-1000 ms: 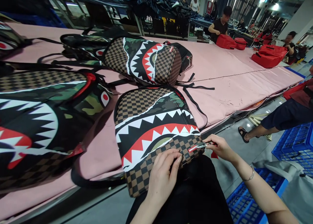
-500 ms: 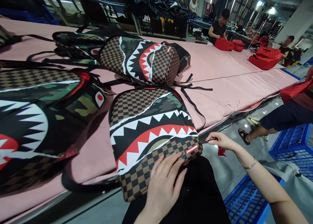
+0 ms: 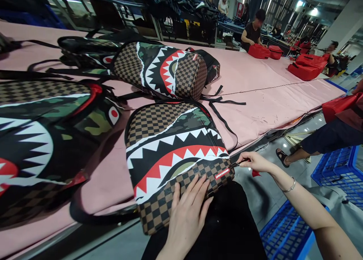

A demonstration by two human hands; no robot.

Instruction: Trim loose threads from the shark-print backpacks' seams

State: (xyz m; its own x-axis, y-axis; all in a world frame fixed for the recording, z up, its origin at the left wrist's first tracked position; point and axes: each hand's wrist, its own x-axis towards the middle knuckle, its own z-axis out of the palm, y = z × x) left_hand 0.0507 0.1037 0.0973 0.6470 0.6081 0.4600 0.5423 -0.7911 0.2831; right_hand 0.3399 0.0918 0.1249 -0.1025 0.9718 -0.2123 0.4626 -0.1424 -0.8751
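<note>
1. Two hands are mine here: my left hand [image 3: 188, 211] lies palm down on the checkered lower panel of the backpack [image 3: 177, 158], fingers spread, gripping nothing.
2. My right hand [image 3: 256, 162] pinches a small pointed tool [image 3: 238, 163] between thumb and fingers; its far end is at the bag's right corner, just beside the red label [image 3: 222, 174].
3. The backpack lies at the near edge of the pink table [image 3: 272, 90], its lower end jutting out over my black clothing [image 3: 224, 229].
4. My fingers cover part of the tool's handle, and I cannot tell whether its tip touches the bag. The label's lettering is too small to read fully.
5. The large backpack [image 3: 56, 150] to my left is cut off by the picture's edge. Another backpack [image 3: 163, 71] overlaps the bags behind it, hiding much of them. The person [image 3: 323, 137] at far right shows only in part.
6. Against half a second ago, my left fingers are fanned wider, the little finger set apart, and the tool's tip is farther over the corner.
7. A second ago the tool lay across the label; now the label is uncovered.
</note>
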